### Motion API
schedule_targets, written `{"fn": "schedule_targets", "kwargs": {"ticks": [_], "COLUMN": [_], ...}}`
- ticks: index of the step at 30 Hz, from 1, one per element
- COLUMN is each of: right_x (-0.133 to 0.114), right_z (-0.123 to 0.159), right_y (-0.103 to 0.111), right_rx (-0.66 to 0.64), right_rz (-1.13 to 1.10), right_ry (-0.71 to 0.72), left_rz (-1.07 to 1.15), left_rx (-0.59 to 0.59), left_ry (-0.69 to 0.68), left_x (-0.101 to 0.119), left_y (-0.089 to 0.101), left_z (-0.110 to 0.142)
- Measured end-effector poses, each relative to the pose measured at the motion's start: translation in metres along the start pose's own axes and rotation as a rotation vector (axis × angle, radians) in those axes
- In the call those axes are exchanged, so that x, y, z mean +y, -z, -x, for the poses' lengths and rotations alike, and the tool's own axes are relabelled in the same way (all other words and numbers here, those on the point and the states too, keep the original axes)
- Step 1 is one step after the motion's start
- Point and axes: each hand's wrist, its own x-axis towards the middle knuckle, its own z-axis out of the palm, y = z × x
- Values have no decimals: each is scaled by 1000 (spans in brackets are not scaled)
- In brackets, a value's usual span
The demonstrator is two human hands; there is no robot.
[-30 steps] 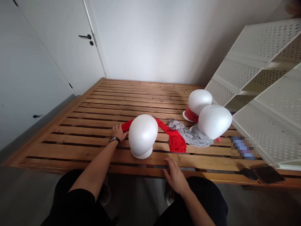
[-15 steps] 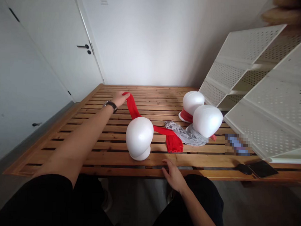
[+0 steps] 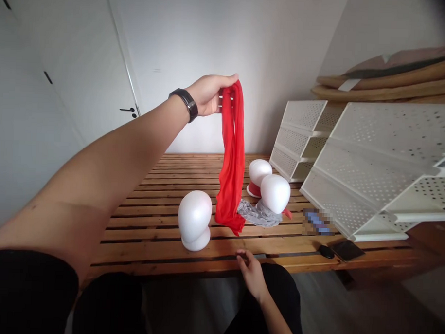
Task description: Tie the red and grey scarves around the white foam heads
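Raised in front of the wall, my left hand (image 3: pixel 212 93) grips a red scarf (image 3: pixel 230 162) near its upper end. The scarf hangs down, its lower end at the slatted wooden surface. Left of that end stands a white foam mannequin head (image 3: pixel 195 217), bare and apart from the scarf. My right hand (image 3: pixel 251 272) rests by the front edge with its fingers loosely curled and apart, holding nothing. Farther right are two more white mannequin heads: the rear head (image 3: pixel 260 171) has red cloth around its base, and the front head (image 3: pixel 275 193) has a grey scarf (image 3: pixel 259 213) at its base.
White perforated racks (image 3: pixel 376 167) line the right side of the slatted table (image 3: pixel 150 254). Near them lie a blurred bluish item (image 3: pixel 318 222), a black mouse (image 3: pixel 326 251) and a dark flat pad (image 3: pixel 347 250). A door handle (image 3: pixel 127 109) shows at the left.
My left hand has lifted the red scarf up and to the right, away from the near mannequin head's neck. My right hand stays near the front edge. The view has tilted up.
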Motion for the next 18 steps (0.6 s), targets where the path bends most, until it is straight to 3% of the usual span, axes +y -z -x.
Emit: {"fn": "schedule_targets", "kwargs": {"ticks": [2, 5, 8, 10, 13, 15, 17, 18], "right_x": [-34, -114, -220, -296, -401, -453, -487, -498], "right_z": [6, -6, -53, -97, -151, -166, -161, -153], "right_y": [18, 49, 77, 91, 110, 118, 120, 119], "right_rx": [138, 295, 416, 422, 317, 63, -230, -272], "right_rz": [-51, -58, -98, -127, -128, -39, 35, 74], "right_ry": [42, 221, 454, 587, 697, 729, 705, 746], "left_rz": [-89, -285, -476, -643, -916, -1029, -915, -741], "left_rx": [15, -27, -185, -275, -268, -248, -216, -174], "left_ry": [28, 76, 115, 142, 110, 51, 85, 131], "left_x": [18, 41, 69, 92, 132, 156, 173, 177], "left_y": [-9, -25, -43, -55, -69, -72, -65, -58], "left_z": [7, 17, 25, 28, 30, 29, 26, 25]}}
